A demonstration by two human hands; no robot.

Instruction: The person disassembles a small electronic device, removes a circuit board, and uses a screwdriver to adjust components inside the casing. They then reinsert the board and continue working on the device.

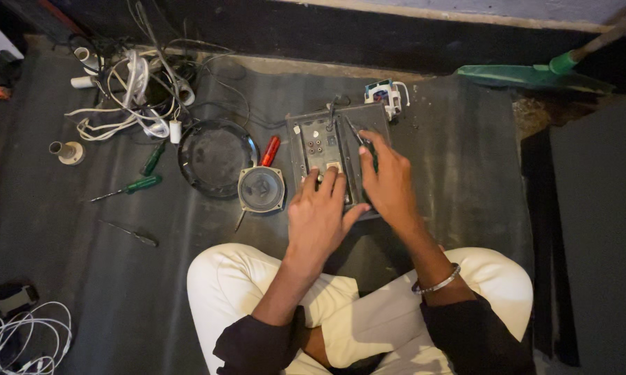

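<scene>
Right of my right hand [389,182] the mat [459,167] lies bare out to the dark board [597,229]. Left of my left hand [318,215], a speaker [261,189], round cover [214,157] and red screwdriver [271,150] crowd the panel [320,142]; cables [129,94] tangle beyond.

Informal floor repair workshop, screwdrivers [134,186], tangled white cables [129,97], loose speaker [261,189], dark floor mat [105,264]

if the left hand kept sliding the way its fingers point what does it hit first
Probably the row of small sockets on the grey panel, just beyond the left hand; its fingertips already rest on the panel. Height is hard to judge.
</scene>
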